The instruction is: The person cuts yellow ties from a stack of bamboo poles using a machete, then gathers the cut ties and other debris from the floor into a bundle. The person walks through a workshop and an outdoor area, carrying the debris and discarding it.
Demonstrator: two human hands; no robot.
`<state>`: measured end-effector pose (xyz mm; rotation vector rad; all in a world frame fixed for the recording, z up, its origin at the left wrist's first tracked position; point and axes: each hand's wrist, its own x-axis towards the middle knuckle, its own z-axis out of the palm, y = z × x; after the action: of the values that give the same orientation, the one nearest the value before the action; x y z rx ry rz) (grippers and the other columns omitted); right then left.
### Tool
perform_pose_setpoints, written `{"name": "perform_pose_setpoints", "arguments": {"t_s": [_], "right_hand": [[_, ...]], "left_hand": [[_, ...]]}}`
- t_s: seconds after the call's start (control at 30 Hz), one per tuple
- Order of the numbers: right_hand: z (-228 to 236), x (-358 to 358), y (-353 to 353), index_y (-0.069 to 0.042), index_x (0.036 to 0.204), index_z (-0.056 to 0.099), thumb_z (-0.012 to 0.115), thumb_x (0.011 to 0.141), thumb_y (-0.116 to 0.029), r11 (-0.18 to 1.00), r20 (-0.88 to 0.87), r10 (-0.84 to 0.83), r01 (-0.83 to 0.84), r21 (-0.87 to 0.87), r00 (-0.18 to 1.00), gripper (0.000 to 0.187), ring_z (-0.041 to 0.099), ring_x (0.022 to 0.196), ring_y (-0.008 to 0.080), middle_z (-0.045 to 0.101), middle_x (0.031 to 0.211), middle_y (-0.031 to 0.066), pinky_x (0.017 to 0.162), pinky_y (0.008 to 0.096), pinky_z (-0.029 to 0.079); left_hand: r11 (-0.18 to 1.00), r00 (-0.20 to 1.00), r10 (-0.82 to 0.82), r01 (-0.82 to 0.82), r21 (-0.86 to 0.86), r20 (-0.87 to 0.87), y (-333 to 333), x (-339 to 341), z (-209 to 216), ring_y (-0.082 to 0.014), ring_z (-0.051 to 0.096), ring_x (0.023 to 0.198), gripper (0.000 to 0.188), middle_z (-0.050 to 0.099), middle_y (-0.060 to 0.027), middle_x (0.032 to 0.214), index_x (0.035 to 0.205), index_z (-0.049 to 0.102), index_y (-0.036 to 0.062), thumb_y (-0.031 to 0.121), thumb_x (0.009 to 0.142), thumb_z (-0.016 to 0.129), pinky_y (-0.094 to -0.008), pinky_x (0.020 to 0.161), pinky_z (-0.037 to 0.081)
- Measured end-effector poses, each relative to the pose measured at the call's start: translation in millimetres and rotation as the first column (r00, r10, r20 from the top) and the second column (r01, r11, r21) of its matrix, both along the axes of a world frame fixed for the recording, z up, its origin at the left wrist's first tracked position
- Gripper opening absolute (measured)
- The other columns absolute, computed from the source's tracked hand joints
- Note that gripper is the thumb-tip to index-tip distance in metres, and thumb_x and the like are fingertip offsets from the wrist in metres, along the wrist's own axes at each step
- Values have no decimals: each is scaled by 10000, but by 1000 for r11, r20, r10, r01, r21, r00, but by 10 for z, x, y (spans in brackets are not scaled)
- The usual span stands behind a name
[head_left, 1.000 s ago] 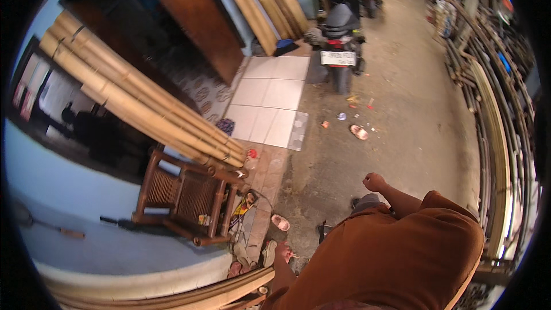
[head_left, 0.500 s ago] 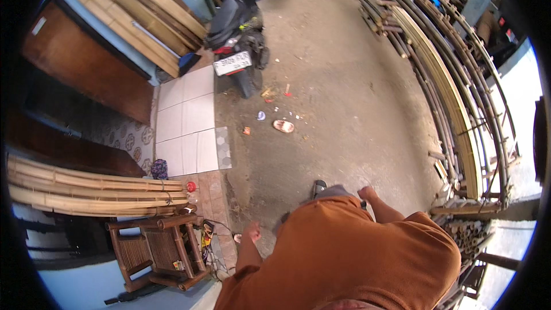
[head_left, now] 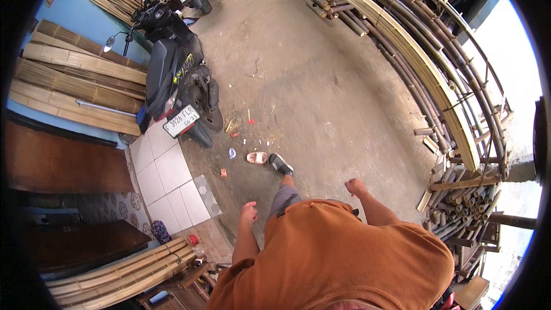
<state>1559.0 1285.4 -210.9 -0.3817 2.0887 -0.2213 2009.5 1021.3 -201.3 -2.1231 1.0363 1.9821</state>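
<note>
My left hand [head_left: 248, 212] hangs in the air left of my body, thumb apart from the loosely bent fingers. Nothing shows in it. On the other side my right hand [head_left: 356, 187] is held out over the concrete floor [head_left: 321, 109], its fingers curled in, with no object visible. Both hands are apart from everything around them. Ahead of me one foot in a dark grey shoe [head_left: 281, 164] is stretched forward. Just left of that shoe lies a pale pinkish sandal [head_left: 256, 158].
A black motorbike [head_left: 172, 77] stands ahead left, beside split bamboo [head_left: 74, 74] against a blue wall. Bamboo poles [head_left: 425, 69] line the right side, with a stack of cut bamboo [head_left: 473, 201] nearer. Bamboo strips [head_left: 126, 275] lie at lower left near white tiles [head_left: 166, 169]. Litter [head_left: 232, 153] dots the floor.
The view has swung leftward and moved forward, so the motorbike and sandal appear closer. One foot has stepped out ahead. Both hands stay free of objects.
</note>
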Motion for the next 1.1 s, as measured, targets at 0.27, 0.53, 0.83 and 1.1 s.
{"name": "perform_pose_setpoints", "arguments": {"t_s": [0.27,0.53,0.83,1.1], "right_hand": [[38,-628,-1729,24,967,662,534,832,-305,979,37,-201,202,-17,979,378,637,552,257,646,717,154,535,395,519],[249,-2037,-3895,0,976,676,554,832,-290,851,-23,-481,461,-252,876,346,599,490,246,604,662,149,461,391,486],[-987,-3688,-6078,-2,892,692,528,857,-233,991,35,130,-130,-13,991,286,644,527,254,652,647,150,517,388,526],[-629,-6108,-9416,7,733,660,493,821,-367,939,-131,326,-337,-73,936,419,653,581,282,632,605,184,617,429,521]], "left_hand": [[975,989,112,-128,180,96,-1675,-227,-675,-182,462,650,140,480,-31,755,951,546,146,270,892,521,-390,619,437],[952,985,-152,167,-256,78,-5063,-2487,335,-140,515,548,349,596,-44,749,1032,619,82,400,892,584,-297,468,417],[809,997,60,-76,-583,-46,-7991,-4251,-232,-129,503,542,303,560,-27,675,992,632,54,343,935,562,-289,455,363],[983,960,120,-78,-169,254,-8784,-5131,-278,-221,618,683,528,660,-143,779,896,655,-18,504,862,581,-396,641,469]]}}
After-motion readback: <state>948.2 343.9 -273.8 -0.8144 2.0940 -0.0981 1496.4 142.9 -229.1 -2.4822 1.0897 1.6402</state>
